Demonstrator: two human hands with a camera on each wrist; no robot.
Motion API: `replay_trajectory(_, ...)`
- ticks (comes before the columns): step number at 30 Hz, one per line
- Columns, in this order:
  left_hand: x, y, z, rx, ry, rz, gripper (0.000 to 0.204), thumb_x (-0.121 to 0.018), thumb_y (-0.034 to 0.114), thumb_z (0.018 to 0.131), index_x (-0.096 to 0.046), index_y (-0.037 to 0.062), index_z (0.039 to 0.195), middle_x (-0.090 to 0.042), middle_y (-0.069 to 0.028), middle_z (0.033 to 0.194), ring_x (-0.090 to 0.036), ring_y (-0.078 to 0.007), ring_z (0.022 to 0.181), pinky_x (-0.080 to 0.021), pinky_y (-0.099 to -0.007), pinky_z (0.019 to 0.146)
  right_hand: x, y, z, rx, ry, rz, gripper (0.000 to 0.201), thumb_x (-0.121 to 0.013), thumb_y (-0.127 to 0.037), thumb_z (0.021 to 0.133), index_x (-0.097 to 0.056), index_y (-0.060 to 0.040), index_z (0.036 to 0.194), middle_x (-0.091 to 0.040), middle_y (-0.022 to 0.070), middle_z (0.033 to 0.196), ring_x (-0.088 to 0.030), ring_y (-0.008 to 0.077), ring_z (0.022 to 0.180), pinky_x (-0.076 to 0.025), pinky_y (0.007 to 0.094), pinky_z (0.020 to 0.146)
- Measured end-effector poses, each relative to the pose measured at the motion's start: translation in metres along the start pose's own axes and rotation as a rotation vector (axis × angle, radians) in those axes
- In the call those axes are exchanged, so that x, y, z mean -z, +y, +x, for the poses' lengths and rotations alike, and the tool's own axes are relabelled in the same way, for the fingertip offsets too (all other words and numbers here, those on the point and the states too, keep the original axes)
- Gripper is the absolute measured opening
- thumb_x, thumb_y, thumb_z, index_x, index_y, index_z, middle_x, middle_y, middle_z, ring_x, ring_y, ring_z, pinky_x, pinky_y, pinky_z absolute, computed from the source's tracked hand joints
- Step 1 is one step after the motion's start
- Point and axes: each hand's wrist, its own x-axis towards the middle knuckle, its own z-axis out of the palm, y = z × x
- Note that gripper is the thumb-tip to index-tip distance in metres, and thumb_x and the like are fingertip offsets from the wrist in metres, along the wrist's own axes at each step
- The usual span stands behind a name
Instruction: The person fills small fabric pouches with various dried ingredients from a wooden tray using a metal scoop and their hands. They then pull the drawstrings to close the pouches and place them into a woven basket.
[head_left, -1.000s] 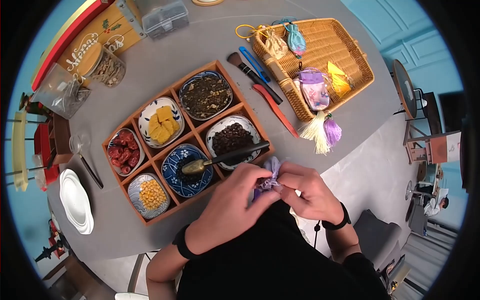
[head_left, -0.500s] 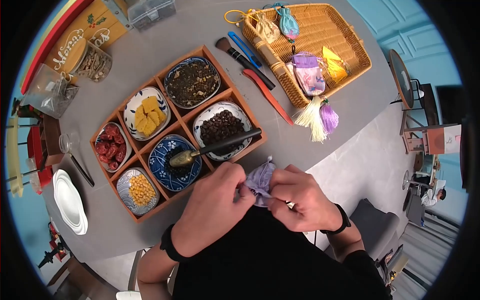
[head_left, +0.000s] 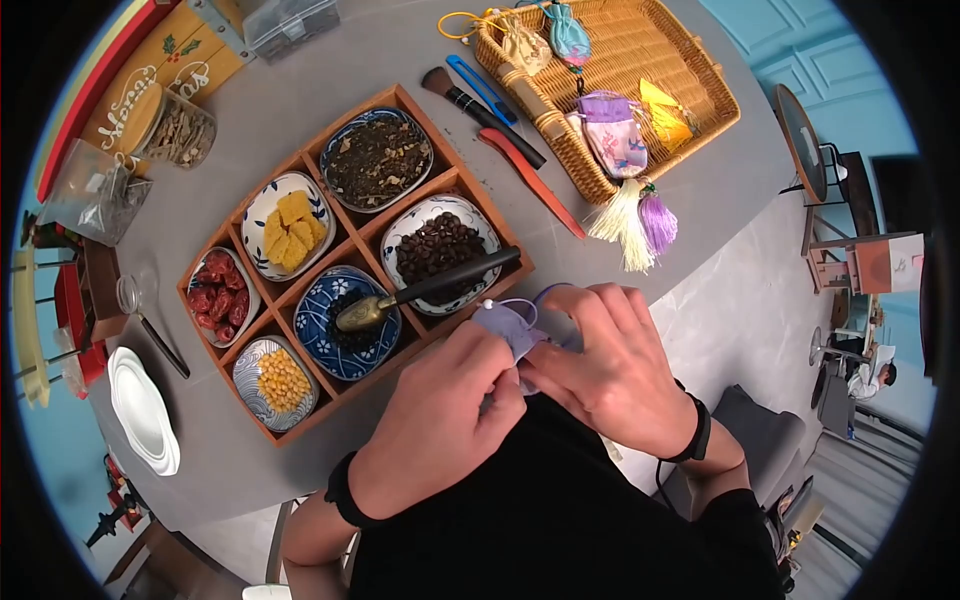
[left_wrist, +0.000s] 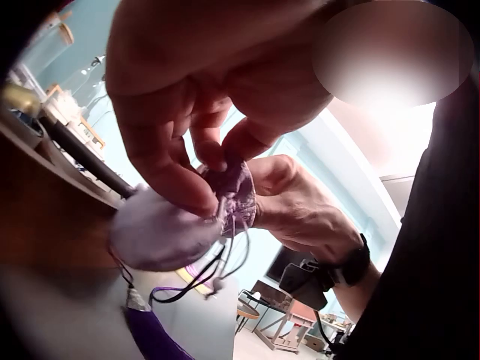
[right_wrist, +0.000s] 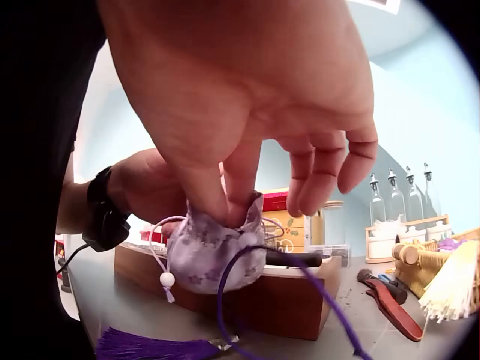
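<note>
A small lilac drawstring pouch (right_wrist: 214, 259) with a white bead on its cord is between both hands, just in front of the divided wooden box. My left hand (head_left: 435, 415) pinches the gathered cloth near the pouch's neck. From the other side, my right hand (head_left: 615, 370) has thumb and forefinger at the pouch's mouth, gripping its edge, with the other fingers held loosely off it. Below the pouch dangles a dark purple tassel (right_wrist: 157, 345), and a purple cord loop (right_wrist: 232, 277) crosses in front of it in the right wrist view. The pouch's inside is hidden.
The wooden box (head_left: 455, 330) holds bowls of dates, yellow pieces, dried herbs, dark beans, black grains and yellow kernels. A scoop (head_left: 430, 285) lies across two bowls. Beyond are a brush (head_left: 480, 115), blue cutter (head_left: 480, 90), red-handled tool (head_left: 530, 180) and wicker basket (head_left: 725, 110) with pouches.
Both hands keep hold of the pouch, and its cloth has been turned and spread. The right hand has risen, its outer fingers extending. The head view has shifted slightly.
</note>
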Motion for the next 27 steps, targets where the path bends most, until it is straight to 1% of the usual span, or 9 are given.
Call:
replay_trajectory(4, -0.002, -0.005, -0.004, -0.016, 0.026, 0.069, 0.009, -0.063, 0.002, 0.082, -0.054, 0.0013, 0.086, -0.055, -0.0119, 0.087, -0.059, -0.0265, 0.071, -0.048, -0.0365, 0.064, 0.0, -0.011, 0.004, -0.089, -0.063, -0.007, 0.031, -0.079, -0.022, 0.071, -0.069, -0.0057, 0.096, -0.05, 0.0114, 0.115, -0.053, 0.0247, 0.1, -0.039, 0.0396, 0.085)
replay_trajectory(7, 0.005, -0.008, -0.008, -0.109, 0.015, 0.155, 0.027, -0.072, 0.009, 0.08, -0.056, 0.0022, 0.101, -0.058, -0.014, 0.099, -0.062, -0.0295, 0.09, -0.051, -0.0363, 0.077, 0.007, -0.013, 0.008, -0.106, -0.137, 0.033, 0.038, -0.08, -0.023, 0.07, -0.067, -0.0038, 0.1, -0.048, 0.0131, 0.117, -0.054, 0.0261, 0.103, -0.04, 0.0404, 0.087)
replay_trajectory(10, 0.016, -0.007, -0.02, -0.051, -0.001, 0.179, 0.086, -0.087, 0.022, 0.068, -0.043, 0.0041, 0.139, -0.058, -0.0184, 0.126, -0.058, -0.0319, 0.118, -0.047, -0.0342, 0.099, 0.016, -0.014, 0.014, -0.094, -0.198, 0.132, 0.039, -0.08, -0.023, 0.07, -0.065, -0.0029, 0.1, -0.047, 0.0148, 0.118, -0.054, 0.0277, 0.106, -0.04, 0.0413, 0.091)
replay_trajectory(14, 0.008, -0.023, -0.029, 0.169, -0.053, 0.009, 0.088, -0.09, 0.017, 0.063, -0.046, 0.0032, 0.138, -0.058, -0.0154, 0.127, -0.06, -0.0283, 0.116, -0.048, -0.0356, 0.098, 0.006, -0.022, 0.028, 0.031, -0.148, 0.241, 0.035, -0.079, -0.024, 0.073, -0.065, -0.0019, 0.096, -0.051, 0.0152, 0.112, -0.058, 0.0287, 0.102, -0.042, 0.0416, 0.093)
replay_trajectory(18, 0.026, -0.024, -0.041, 0.177, -0.024, -0.2, 0.078, -0.088, 0.012, 0.064, -0.052, 0.0041, 0.133, -0.06, -0.01, 0.12, -0.061, -0.0222, 0.109, -0.047, -0.033, 0.095, 0.0, -0.017, 0.029, 0.086, -0.119, 0.387, 0.033, -0.081, -0.03, 0.076, -0.069, -0.0054, 0.095, -0.06, 0.0095, 0.098, -0.063, 0.026, 0.083, -0.048, 0.0404, 0.087)
replay_trajectory(22, 0.035, -0.027, -0.044, 0.228, -0.084, -0.237, 0.07, -0.087, 0.01, 0.063, -0.058, 0.0035, 0.126, -0.061, -0.0083, 0.117, -0.061, -0.0188, 0.107, -0.045, -0.0297, 0.095, 0.005, -0.002, 0.032, 0.117, -0.081, 0.56, 0.032, -0.081, -0.026, 0.076, -0.072, -0.0042, 0.097, -0.064, 0.0093, 0.094, -0.063, 0.0259, 0.082, -0.048, 0.038, 0.081)
replay_trajectory(23, 0.037, -0.026, -0.045, 0.233, -0.084, -0.233, 0.07, -0.087, 0.01, 0.063, -0.058, 0.0035, 0.126, -0.061, -0.0083, 0.117, -0.061, -0.0188, 0.107, -0.045, -0.0297, 0.095, 0.004, 0.002, 0.036, 0.118, -0.08, 0.567, 0.032, -0.081, -0.026, 0.076, -0.072, -0.0042, 0.097, -0.064, 0.0093, 0.094, -0.063, 0.0259, 0.082, -0.048, 0.038, 0.081)
replay_trajectory(25, 0.042, -0.025, -0.046, 0.18, -0.068, -0.206, 0.068, -0.081, 0.0, 0.064, -0.056, 0.0042, 0.127, -0.062, -0.0102, 0.111, -0.064, -0.0249, 0.103, -0.048, -0.0325, 0.092, 0.001, 0.011, 0.045, 0.014, 0.154, 0.391, 0.031, -0.08, -0.02, 0.076, -0.071, -0.0022, 0.1, -0.064, 0.009, 0.093, -0.062, 0.0285, 0.083, -0.047, 0.0389, 0.081)
replay_trajectory(27, 0.05, -0.023, -0.048, 0.217, -0.068, -0.228, 0.064, -0.079, 0.001, 0.065, -0.058, 0.0033, 0.126, -0.063, -0.0092, 0.112, -0.063, -0.0213, 0.103, -0.047, -0.0313, 0.093, -0.007, 0.021, 0.057, 0.0, 0.152, 0.311, 0.033, -0.079, -0.015, 0.075, -0.07, -0.0009, 0.103, -0.063, 0.0107, 0.099, -0.061, 0.0305, 0.09, -0.047, 0.0401, 0.082)
